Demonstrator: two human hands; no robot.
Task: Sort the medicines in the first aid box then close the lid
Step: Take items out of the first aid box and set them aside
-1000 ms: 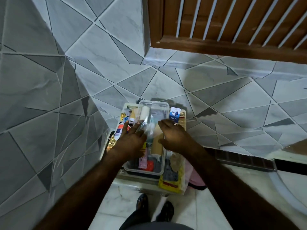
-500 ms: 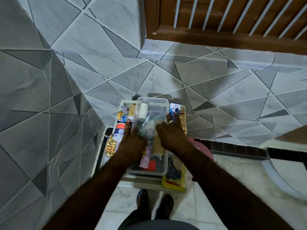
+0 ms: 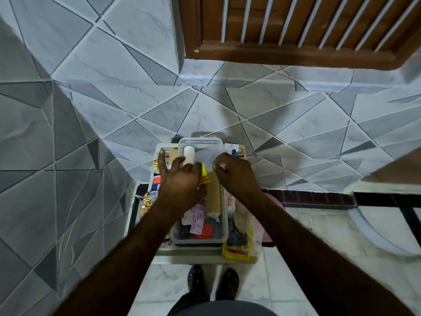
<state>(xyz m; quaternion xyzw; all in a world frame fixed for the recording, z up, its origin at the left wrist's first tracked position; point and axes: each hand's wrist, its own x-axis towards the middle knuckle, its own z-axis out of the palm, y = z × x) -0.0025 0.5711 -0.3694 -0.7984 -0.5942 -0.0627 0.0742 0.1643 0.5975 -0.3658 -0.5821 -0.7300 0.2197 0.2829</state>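
Observation:
The clear plastic first aid box [image 3: 200, 239] stands open on a white stand in front of me. Inside lie a white roll [image 3: 189, 153], a tan roll [image 3: 214, 195], a pink strip [image 3: 197, 218] and a red blister pack [image 3: 206, 230]. My left hand [image 3: 180, 185] reaches over the box's left half with fingers spread, and a yellow packet [image 3: 203, 176] sticks out at its thumb side, held there. My right hand [image 3: 237, 176] hovers over the right half, fingertips pinching a clear plastic wrapper [image 3: 219, 166]. The lid is hidden from view.
Around the box on the white stand [image 3: 189, 253] lie a red-and-blue labelled bottle [image 3: 156, 185], gold blister strips [image 3: 147, 202], a blue-white carton [image 3: 233, 150] and a bagged yellow pack [image 3: 239, 249]. Tiled walls close in left and behind; my sandalled feet [image 3: 211, 281] are below.
My left hand has slid further towards the box's far left, and the yellow packet now shows beside it. My right hand has drawn back from the blue-white carton and pinches the clear wrapper.

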